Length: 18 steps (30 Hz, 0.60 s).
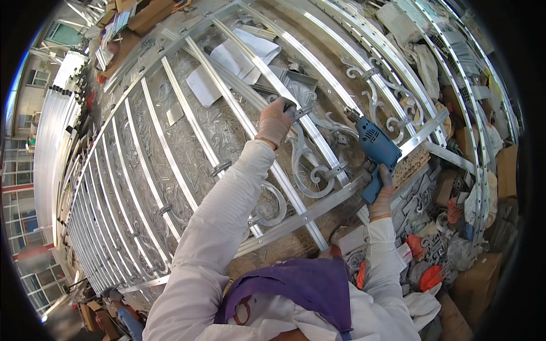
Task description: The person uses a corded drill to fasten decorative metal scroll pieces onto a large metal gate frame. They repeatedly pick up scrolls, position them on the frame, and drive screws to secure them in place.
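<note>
My right hand [382, 198], in a glove with dark fingertips, is wrapped round the grip of a blue power drill [378, 142]. The drill points away from me, its chuck above the fence panel. My gloved left hand [277, 122] is closed at the upper end of a grey metal scroll ornament [301, 156], beside a shiny upright bar [261, 67]. What lies under its fingertips is partly hidden. The scroll sits between bars, above the lower cross rail [301, 220]. Another pair of scrolls [378, 96] is fixed further right.
Paper sheets [227, 67] lie beneath the bars at the far side. Metal shavings cover the work surface. To the right are a heap of scroll castings [435, 247], orange-red bags [430, 277] and cardboard boxes [483, 287]. A co-worker's arm [129, 321] shows at lower left.
</note>
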Tool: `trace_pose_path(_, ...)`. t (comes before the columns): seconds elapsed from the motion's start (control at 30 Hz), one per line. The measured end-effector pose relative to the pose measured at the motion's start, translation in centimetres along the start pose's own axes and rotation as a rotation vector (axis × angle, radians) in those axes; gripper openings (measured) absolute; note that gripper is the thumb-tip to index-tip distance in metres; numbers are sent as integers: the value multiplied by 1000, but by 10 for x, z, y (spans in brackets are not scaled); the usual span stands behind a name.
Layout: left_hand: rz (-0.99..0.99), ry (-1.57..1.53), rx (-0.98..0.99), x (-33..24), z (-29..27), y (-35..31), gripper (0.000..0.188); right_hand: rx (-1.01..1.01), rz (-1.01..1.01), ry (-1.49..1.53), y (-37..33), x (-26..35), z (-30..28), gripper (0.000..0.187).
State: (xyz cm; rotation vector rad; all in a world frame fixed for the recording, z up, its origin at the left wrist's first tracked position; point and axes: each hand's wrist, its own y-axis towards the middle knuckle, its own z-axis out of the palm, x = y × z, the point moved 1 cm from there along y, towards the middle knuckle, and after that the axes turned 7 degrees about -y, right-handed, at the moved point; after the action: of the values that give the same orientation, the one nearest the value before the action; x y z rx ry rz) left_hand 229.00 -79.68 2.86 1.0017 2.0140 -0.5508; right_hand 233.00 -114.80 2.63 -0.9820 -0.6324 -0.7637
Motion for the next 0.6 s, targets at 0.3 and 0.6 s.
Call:
trace_pose_path(0.3, 229, 575, 265, -27, 3, 13, 17, -58, 20, 9, -4, 2, 3, 42)
trace_pose_path(0.6, 264, 413, 199, -31, -13, 8, 30, -34, 14, 3, -9, 8, 9, 46)
